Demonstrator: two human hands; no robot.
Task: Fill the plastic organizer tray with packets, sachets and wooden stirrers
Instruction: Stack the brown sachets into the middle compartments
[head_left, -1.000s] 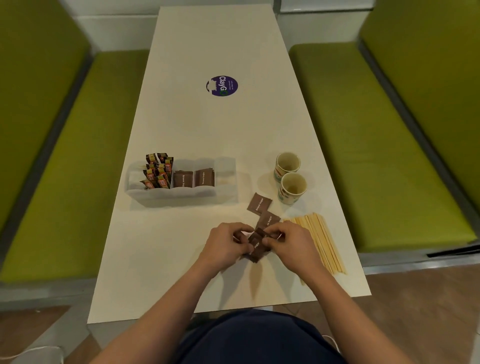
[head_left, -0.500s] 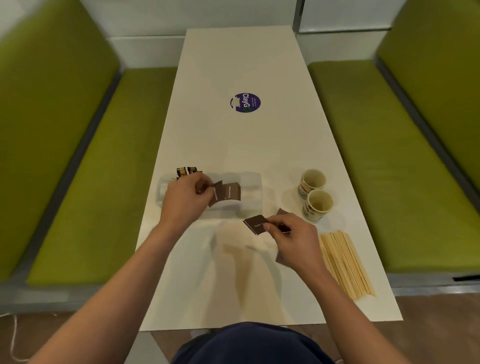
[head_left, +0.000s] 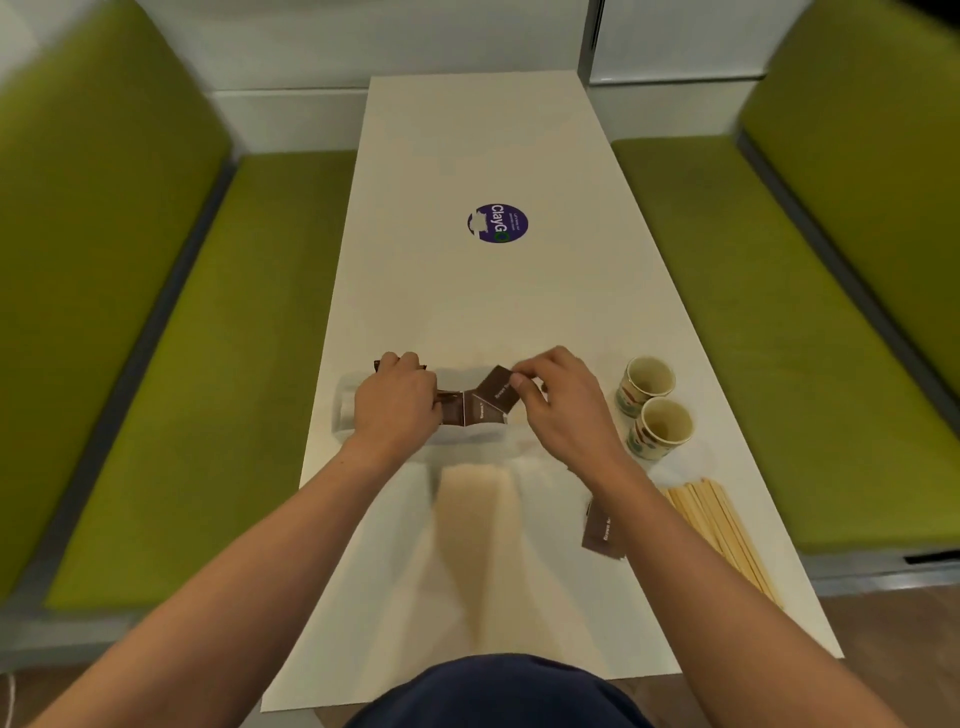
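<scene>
Now, left hand (head_left: 397, 402) gripping brown sachets (head_left: 453, 413) in tray (head_left: 344, 415), right hand (head_left: 563, 402) pinching 1 tilted sachet (head_left: 497, 391) above it

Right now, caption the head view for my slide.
Right hand pinches a brown sachet over the organizer tray; left hand grips a sachet stack inside; wooden stirrers lie untouched.

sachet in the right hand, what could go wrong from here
1. The tilted sachet the right hand pinches could land across the sachets the left hand holds in the tray, not slot beside them.
2. Drawing back, that hand might knock the cups close beside it.
</scene>
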